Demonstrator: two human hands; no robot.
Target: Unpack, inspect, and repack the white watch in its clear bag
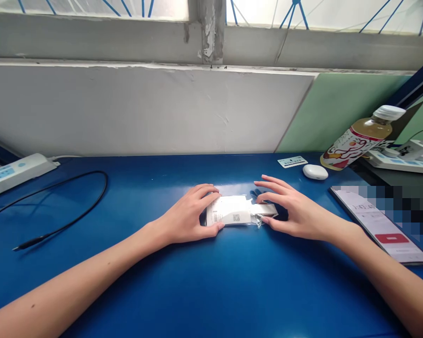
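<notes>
A small white packet (229, 211) in clear plastic wrap lies flat on the blue table (211, 286), with a printed label and code on top. My left hand (190, 217) grips its left end, thumb below and fingers over the top edge. My right hand (292, 210) holds the clear wrap's right end (266, 210), fingers spread, thumb under the flap. Both forearms rest low over the table.
A phone (380, 224) with a lit screen lies at the right. Behind it are a white earbud case (315, 172), a small card (292, 161), a tilted drink bottle (359, 138) and a power strip (402, 162). Another power strip (14, 171) and a black cable (66, 206) lie on the left.
</notes>
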